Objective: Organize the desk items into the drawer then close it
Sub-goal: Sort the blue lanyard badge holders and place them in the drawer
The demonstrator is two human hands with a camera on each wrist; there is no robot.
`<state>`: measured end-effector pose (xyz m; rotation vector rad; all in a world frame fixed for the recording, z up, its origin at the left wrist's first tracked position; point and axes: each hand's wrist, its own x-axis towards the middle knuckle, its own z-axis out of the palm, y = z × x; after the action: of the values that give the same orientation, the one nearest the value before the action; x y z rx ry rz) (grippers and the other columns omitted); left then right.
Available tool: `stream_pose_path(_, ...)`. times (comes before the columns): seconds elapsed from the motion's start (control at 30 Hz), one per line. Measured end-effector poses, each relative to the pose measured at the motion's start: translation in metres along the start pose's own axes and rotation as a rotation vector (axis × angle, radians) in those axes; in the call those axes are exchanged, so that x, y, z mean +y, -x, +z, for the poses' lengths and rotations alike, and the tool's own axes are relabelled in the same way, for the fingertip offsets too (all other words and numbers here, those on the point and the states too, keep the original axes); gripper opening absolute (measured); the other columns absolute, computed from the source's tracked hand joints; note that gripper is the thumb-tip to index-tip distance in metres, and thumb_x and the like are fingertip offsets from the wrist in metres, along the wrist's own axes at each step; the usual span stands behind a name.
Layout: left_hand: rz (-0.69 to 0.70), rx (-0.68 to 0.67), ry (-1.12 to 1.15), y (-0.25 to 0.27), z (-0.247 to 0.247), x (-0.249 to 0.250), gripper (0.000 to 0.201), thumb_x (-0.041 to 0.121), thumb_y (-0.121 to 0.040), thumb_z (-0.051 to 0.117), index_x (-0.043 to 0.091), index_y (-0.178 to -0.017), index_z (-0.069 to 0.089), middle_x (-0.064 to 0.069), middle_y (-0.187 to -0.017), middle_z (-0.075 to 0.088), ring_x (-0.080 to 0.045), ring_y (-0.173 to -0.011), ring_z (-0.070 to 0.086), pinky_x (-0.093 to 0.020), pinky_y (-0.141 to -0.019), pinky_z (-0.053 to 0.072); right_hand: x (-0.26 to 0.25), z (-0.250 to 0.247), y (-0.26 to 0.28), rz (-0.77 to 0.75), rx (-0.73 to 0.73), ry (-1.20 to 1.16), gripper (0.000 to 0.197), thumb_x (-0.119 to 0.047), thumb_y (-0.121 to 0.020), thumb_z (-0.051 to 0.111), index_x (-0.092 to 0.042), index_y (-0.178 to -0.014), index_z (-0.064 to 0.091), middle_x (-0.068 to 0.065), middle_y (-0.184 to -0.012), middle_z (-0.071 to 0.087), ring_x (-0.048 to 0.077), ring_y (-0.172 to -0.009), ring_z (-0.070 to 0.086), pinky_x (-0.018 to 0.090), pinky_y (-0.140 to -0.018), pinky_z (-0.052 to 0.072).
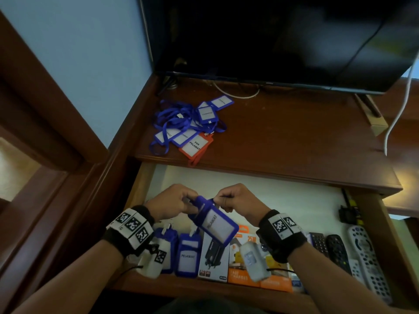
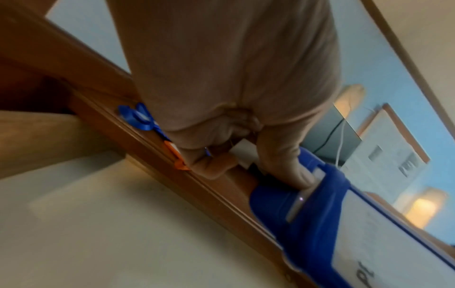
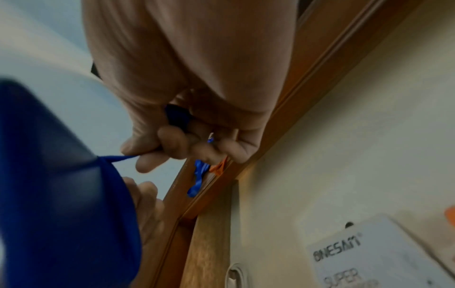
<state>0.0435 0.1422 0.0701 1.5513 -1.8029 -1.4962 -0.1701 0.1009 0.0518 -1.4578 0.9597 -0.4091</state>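
Observation:
Both hands hover over the open drawer (image 1: 272, 196). My left hand (image 1: 179, 201) grips the top of a blue badge holder (image 1: 216, 223) marked PELAWAT, which hangs tilted; its thumb presses the holder's top edge (image 2: 305, 175). My right hand (image 1: 229, 201) pinches the blue lanyard strap (image 3: 115, 158) at that holder's top. On the desk top (image 1: 283, 137) lies a tangled pile of blue badge holders and lanyards (image 1: 188, 121) with an orange holder (image 1: 196, 145). Two blue holders (image 1: 188, 257) lie at the drawer's front left.
In the drawer's front stand charger boxes (image 1: 214, 259) and orange boxes (image 1: 244, 275); several remote controls (image 1: 365, 257) lie at its right. A dark TV (image 1: 272, 37) stands at the back of the desk, with cables (image 1: 399, 105) on the right. A wall lies to the left.

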Motion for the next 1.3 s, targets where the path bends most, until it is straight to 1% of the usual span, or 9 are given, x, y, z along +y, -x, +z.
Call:
stream_pose_path(0.17, 0.041, 0.205, 0.291, -0.005, 0.008, -0.001, 0.033, -0.010, -0.085, 0.059, 0.019, -0.093, 0.071, 0.000, -0.095, 0.073, -0.004, -0.083, 0.063, -0.017, -0.076, 0.048, -0.003, 0.008, -0.007, 0.024, 0.079, -0.186, 0.017, -0.002, -0.090, 0.058, 0.004, -0.074, 0.062, 0.012, -0.066, 0.055, 0.013, -0.054, 0.050, 0.019, -0.051, 0.040)
stream_pose_path(0.3, 0.101, 0.322, 0.578, -0.010, 0.018, -0.001, 0.029, 0.000, -0.082, 0.059, 0.020, -0.098, 0.073, -0.004, -0.101, 0.073, -0.014, -0.095, 0.064, -0.026, -0.085, 0.050, -0.004, 0.020, -0.005, 0.015, 0.121, -0.505, 0.014, -0.023, -0.080, 0.064, -0.010, -0.081, 0.059, 0.002, -0.064, 0.061, 0.013, -0.056, 0.056, 0.021, -0.052, 0.045)
stream_pose_path(0.57, 0.233, 0.359, 0.917, -0.008, 0.021, -0.005, 0.038, 0.031, -0.073, 0.078, 0.013, -0.107, 0.073, -0.006, -0.108, 0.072, -0.019, -0.105, 0.065, -0.028, -0.085, 0.053, -0.017, 0.041, -0.021, 0.038, 0.082, -0.553, 0.007, -0.018, -0.077, 0.053, -0.015, -0.083, 0.057, 0.003, -0.061, 0.049, 0.011, -0.050, 0.039, 0.023, -0.052, 0.038)
stream_pose_path(0.7, 0.213, 0.405, 0.886, -0.003, 0.012, 0.003, 0.031, 0.002, -0.085, 0.050, 0.016, -0.095, 0.076, 0.001, -0.095, 0.074, -0.012, -0.095, 0.068, -0.023, -0.080, 0.055, -0.015, 0.043, -0.025, 0.053, 0.013, -0.596, 0.007, -0.014, -0.083, 0.055, -0.015, -0.087, 0.061, 0.004, -0.061, 0.048, 0.013, -0.053, 0.042, 0.026, -0.056, 0.040)
stream_pose_path(0.87, 0.032, 0.463, 0.723, 0.003, -0.013, -0.015, 0.030, -0.009, -0.090, 0.047, 0.010, -0.104, 0.066, -0.009, -0.107, 0.071, -0.023, -0.106, 0.065, -0.036, -0.092, 0.050, -0.004, 0.029, -0.039, 0.123, 0.172, -0.480, 0.015, -0.017, -0.086, 0.054, -0.009, -0.082, 0.065, 0.008, -0.064, 0.052, 0.018, -0.055, 0.045, 0.028, -0.055, 0.037)
stream_pose_path(0.93, -0.068, 0.434, 0.437, 0.006, -0.021, -0.025, 0.027, -0.008, -0.087, 0.055, 0.015, -0.096, 0.067, -0.005, -0.102, 0.069, -0.017, -0.100, 0.063, -0.029, -0.089, 0.046, 0.001, 0.021, -0.047, 0.156, 0.296, -0.422, 0.013, -0.010, -0.087, 0.056, -0.003, -0.082, 0.066, 0.011, -0.068, 0.053, 0.021, -0.059, 0.046, 0.027, -0.054, 0.036)
stream_pose_path(1.07, -0.217, 0.119, -0.250, 0.002, -0.020, -0.040, 0.013, 0.009, -0.081, 0.068, 0.021, -0.079, 0.064, -0.002, -0.092, 0.067, -0.016, -0.087, 0.062, -0.026, -0.075, 0.047, 0.004, 0.007, -0.071, 0.190, 0.536, -0.266, 0.017, -0.013, -0.088, 0.062, -0.012, -0.071, 0.062, -0.002, -0.052, 0.048, 0.015, -0.051, 0.041, 0.027, -0.053, 0.030)
stream_pose_path(1.2, -0.264, -0.185, -0.640, -0.007, -0.002, -0.040, 0.013, 0.014, -0.084, 0.055, 0.008, -0.073, 0.060, -0.009, -0.081, 0.063, -0.025, -0.078, 0.061, -0.031, -0.065, 0.047, 0.001, -0.007, -0.108, 0.128, 0.622, 0.085, 0.012, -0.027, -0.085, 0.067, -0.015, -0.085, 0.066, 0.000, -0.084, 0.066, 0.021, -0.085, 0.060, 0.035, -0.079, 0.046)
stream_pose_path(1.3, -0.257, -0.314, -0.756, -0.014, 0.015, -0.037, 0.019, 0.012, -0.090, 0.050, 0.006, -0.074, 0.055, -0.011, -0.078, 0.058, -0.028, -0.076, 0.061, -0.033, -0.065, 0.045, -0.004, -0.011, -0.140, 0.196, 0.564, 0.387, 0.040, -0.032, -0.084, 0.067, -0.013, -0.118, 0.057, 0.007, -0.112, 0.063, 0.027, -0.112, 0.053, 0.037, -0.100, 0.037)
